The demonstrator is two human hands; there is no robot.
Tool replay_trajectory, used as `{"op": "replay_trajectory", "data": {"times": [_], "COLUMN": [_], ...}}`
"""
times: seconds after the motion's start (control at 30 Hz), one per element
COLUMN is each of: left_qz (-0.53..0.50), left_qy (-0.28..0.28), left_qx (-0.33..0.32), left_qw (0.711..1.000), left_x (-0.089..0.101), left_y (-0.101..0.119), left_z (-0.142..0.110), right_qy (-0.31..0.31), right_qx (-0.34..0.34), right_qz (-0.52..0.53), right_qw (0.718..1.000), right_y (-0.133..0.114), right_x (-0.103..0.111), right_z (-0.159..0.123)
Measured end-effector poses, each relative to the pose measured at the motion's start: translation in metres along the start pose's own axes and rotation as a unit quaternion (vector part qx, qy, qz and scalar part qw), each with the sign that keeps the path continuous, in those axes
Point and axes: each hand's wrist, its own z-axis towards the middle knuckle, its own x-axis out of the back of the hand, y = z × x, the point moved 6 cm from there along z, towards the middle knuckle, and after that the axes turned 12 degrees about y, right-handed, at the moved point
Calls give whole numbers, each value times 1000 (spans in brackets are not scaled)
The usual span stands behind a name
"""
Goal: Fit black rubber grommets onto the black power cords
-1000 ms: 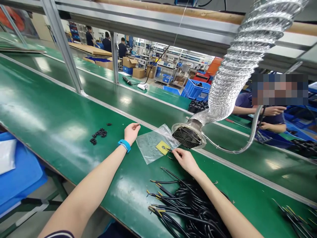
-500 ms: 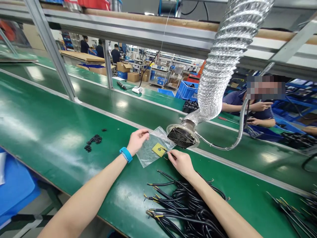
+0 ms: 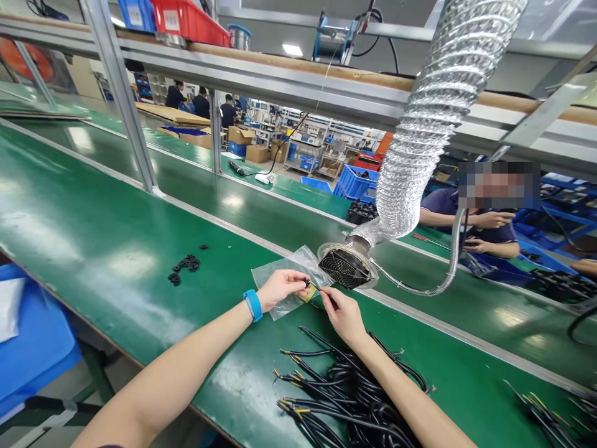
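Note:
My left hand (image 3: pixel 284 287), with a blue band at the wrist, pinches a small black ring (image 3: pixel 306 283) over a clear plastic bag (image 3: pixel 275 305). Close beside it, my right hand (image 3: pixel 344 313) grips a thin black cable (image 3: pixel 321 289) near its end. The cable's tip meets the ring at my left fingertips; whether it passes through cannot be made out. Beneath the fingers, a yellow square pad (image 3: pixel 308 295) lies on the bag, mostly covered. Several loose black rings (image 3: pixel 189 263) lie to the left on the green bench.
A heap of black cables (image 3: pixel 354 392) with stripped ends lies below my right forearm. Right behind my hands hangs a fan hood (image 3: pixel 347 267) on a silver duct (image 3: pixel 410 149). A metal post (image 3: pixel 124 106) stands at left. Across the line a co-worker (image 3: pixel 489 227) handles something.
My left hand has moved right, from beside the bag to over the yellow pad, bringing the black ring to the cable's tip. My right hand stays near the pad. The view has shifted slightly.

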Motion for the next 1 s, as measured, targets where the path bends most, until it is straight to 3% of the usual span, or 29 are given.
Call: {"op": "replay_trajectory", "data": {"times": [0.2,0.53,1.0], "left_qz": [-1,89,65], "left_qy": [-3,11,3], "left_qx": [-5,-62,-37], "left_qw": [1000,994,997], "left_x": [1,6,5], "left_y": [2,2,0], "left_z": [0,5,5], "right_qy": [-28,-42,-59], "right_qx": [-2,72,54], "right_qz": [-10,-31,-32], "right_qw": [1000,996,996], "right_y": [-1,-12,-11], "right_x": [-2,-1,-2], "right_z": [0,1,-1]}}
